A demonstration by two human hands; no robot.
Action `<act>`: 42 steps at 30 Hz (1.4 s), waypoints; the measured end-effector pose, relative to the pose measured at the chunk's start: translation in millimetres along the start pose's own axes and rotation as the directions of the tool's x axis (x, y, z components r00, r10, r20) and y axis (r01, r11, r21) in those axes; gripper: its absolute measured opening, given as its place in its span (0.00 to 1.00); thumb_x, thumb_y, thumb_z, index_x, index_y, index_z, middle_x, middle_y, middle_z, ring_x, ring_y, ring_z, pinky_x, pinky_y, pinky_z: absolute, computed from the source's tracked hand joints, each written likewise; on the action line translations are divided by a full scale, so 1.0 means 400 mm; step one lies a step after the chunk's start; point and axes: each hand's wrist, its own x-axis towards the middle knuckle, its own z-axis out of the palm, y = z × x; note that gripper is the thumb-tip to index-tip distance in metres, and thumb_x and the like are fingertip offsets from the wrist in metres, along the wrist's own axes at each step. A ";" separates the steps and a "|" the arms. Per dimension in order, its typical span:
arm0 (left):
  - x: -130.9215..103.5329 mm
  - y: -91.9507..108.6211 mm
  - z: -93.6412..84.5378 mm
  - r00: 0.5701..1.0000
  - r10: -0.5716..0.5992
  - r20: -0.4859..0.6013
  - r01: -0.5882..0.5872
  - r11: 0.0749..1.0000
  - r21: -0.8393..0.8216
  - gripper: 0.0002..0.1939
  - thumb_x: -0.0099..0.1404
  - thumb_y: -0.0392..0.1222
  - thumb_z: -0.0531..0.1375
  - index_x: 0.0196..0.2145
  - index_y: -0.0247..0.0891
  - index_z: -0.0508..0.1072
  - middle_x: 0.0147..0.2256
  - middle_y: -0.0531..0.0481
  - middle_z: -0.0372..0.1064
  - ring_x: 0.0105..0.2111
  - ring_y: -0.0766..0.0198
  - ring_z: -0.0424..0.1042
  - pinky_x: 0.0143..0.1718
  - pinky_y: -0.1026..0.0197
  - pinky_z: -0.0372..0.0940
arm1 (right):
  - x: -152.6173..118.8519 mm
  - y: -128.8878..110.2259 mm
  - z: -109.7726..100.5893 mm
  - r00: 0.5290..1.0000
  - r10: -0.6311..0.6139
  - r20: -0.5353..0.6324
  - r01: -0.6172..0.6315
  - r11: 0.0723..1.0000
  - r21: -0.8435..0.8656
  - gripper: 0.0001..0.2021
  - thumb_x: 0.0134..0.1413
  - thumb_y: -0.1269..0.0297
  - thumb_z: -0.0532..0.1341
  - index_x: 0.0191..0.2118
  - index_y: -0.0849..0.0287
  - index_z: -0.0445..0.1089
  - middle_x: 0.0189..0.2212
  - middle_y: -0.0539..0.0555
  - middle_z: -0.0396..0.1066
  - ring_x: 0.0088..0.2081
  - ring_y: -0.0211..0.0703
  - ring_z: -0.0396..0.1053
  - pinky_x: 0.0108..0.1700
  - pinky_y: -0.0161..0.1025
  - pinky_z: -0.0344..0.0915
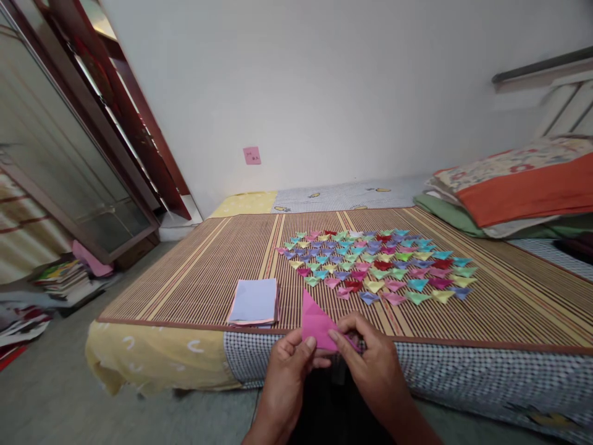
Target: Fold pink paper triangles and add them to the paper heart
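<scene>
Both hands' grip (324, 349) on pink paper (315, 322), mat edge (185, 324) below.

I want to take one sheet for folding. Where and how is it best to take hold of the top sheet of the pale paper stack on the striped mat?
Probably best at the near right corner of the pale lilac paper stack, from the front edge of the striped woven mat. The sheets lie flat, so a corner lifts singly. Both hands now hold a pink folded paper triangle.

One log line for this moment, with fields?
hands: left hand, right hand hold pink paper | mat: folded pieces, paper stack
</scene>
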 end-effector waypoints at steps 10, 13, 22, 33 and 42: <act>0.014 0.002 -0.011 0.980 -0.158 -0.119 0.107 0.931 -0.348 0.19 0.45 0.39 0.80 0.34 0.34 0.81 0.31 0.49 0.80 0.26 0.69 0.76 0.24 0.72 0.70 | -0.010 -0.016 0.010 0.994 0.107 0.013 -0.108 0.983 0.147 0.07 0.56 0.65 0.64 0.41 0.56 0.74 0.30 0.52 0.78 0.32 0.45 0.77 0.35 0.38 0.73; 0.025 0.007 -0.019 0.976 -0.157 -0.154 0.076 0.899 -0.432 0.20 0.40 0.35 0.81 0.29 0.33 0.79 0.29 0.52 0.79 0.25 0.71 0.75 0.26 0.73 0.71 | -0.009 -0.025 0.005 0.985 0.117 0.123 -0.139 0.972 0.189 0.06 0.57 0.64 0.64 0.40 0.57 0.74 0.28 0.51 0.76 0.31 0.43 0.75 0.33 0.36 0.72; 0.018 0.001 -0.026 0.992 -0.126 0.014 0.123 0.923 -0.365 0.14 0.51 0.39 0.78 0.32 0.33 0.80 0.29 0.50 0.77 0.28 0.69 0.74 0.31 0.68 0.69 | 0.040 -0.019 0.011 0.942 0.272 0.195 -0.330 0.852 0.406 0.16 0.61 0.50 0.64 0.43 0.60 0.74 0.34 0.55 0.77 0.37 0.47 0.76 0.40 0.41 0.74; 0.032 -0.026 -0.053 0.999 0.050 0.009 -0.051 0.996 0.072 0.17 0.60 0.52 0.71 0.30 0.33 0.77 0.22 0.56 0.64 0.20 0.74 0.52 0.21 0.69 0.49 | 0.048 -0.028 0.009 0.886 0.284 0.367 -0.428 0.806 0.409 0.09 0.54 0.60 0.67 0.37 0.59 0.75 0.26 0.50 0.73 0.28 0.41 0.70 0.34 0.38 0.70; 0.036 -0.024 -0.045 0.999 0.047 0.006 -0.048 0.996 0.073 0.19 0.62 0.55 0.69 0.34 0.34 0.77 0.20 0.58 0.62 0.17 0.75 0.51 0.20 0.70 0.49 | 0.030 -0.038 0.020 0.941 0.167 0.295 -0.262 0.911 0.319 0.08 0.60 0.65 0.59 0.30 0.58 0.69 0.23 0.47 0.63 0.23 0.36 0.62 0.24 0.31 0.59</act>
